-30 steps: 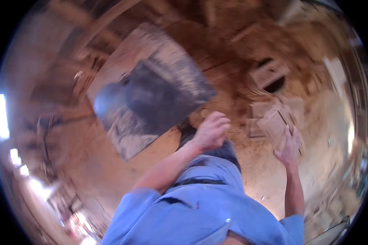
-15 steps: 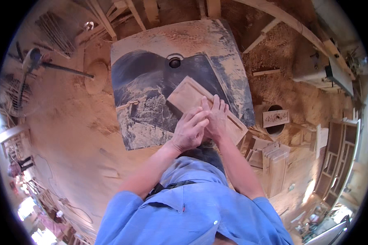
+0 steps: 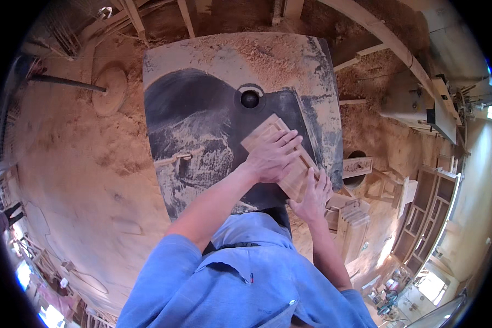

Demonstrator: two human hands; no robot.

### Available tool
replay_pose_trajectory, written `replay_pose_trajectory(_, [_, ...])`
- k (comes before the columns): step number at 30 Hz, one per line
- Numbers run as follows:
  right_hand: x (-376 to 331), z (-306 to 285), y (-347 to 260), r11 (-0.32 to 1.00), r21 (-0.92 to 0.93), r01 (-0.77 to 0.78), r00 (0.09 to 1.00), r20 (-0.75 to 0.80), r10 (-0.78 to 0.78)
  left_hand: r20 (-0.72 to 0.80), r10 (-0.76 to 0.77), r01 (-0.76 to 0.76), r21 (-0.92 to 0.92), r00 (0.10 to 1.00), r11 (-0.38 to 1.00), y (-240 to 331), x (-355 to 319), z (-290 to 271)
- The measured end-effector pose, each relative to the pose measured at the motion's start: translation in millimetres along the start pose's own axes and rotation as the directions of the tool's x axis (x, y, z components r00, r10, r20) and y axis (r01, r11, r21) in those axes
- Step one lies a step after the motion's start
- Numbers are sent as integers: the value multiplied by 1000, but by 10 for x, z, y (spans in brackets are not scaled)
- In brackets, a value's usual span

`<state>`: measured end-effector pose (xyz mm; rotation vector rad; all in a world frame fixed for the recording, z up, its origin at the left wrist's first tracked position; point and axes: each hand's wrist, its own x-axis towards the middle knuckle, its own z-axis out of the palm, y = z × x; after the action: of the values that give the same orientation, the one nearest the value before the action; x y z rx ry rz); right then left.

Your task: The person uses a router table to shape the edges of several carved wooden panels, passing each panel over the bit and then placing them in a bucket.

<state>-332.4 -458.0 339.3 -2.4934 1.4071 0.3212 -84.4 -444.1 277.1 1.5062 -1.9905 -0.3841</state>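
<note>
Pressing down flat, the left hand [image 3: 272, 157] lies palm-down with fingers spread on a pale, rectangular wooden board with routed grooves [image 3: 281, 158], while the right hand [image 3: 312, 195] rests open against the board's near end. One board, two hands. It lies on a dark, square metal machine table [image 3: 202, 109] dusted with sawdust, just short of a round cutter hole [image 3: 250, 98]. Beyond, sawdust blankets the workshop floor [image 3: 76, 164]; several stacked wooden frames [image 3: 355, 216] sit right.
</note>
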Motion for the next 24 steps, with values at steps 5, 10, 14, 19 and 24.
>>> replay_pose_trajectory(5, [327, -8, -82, 993, 90, -79, 990, -106, 88, 143, 24, -39, 101, 989, 994, -358, 567, -64])
replay_pose_trajectory(10, [566, -58, -257, 974, 123, -193, 974, -93, 205, 186, 38, -60, 116, 982, 991, -607, 849, -209])
replay_pose_trajectory(14, [616, -70, -315, 976, 140, -169, 977, -110, 185, 115, 75, -89, 122, 990, 989, -699, 863, -178])
replay_pose_trajectory(19, [586, -31, -351, 977, 126, -172, 978, -99, 185, 119, 66, -78, 99, 991, 992, -697, 848, -240])
replay_pose_trajectory(24, [554, -10, -427, 982, 69, -178, 978, -100, 185, 57, 88, -93, 98, 994, 991, -718, 782, -248])
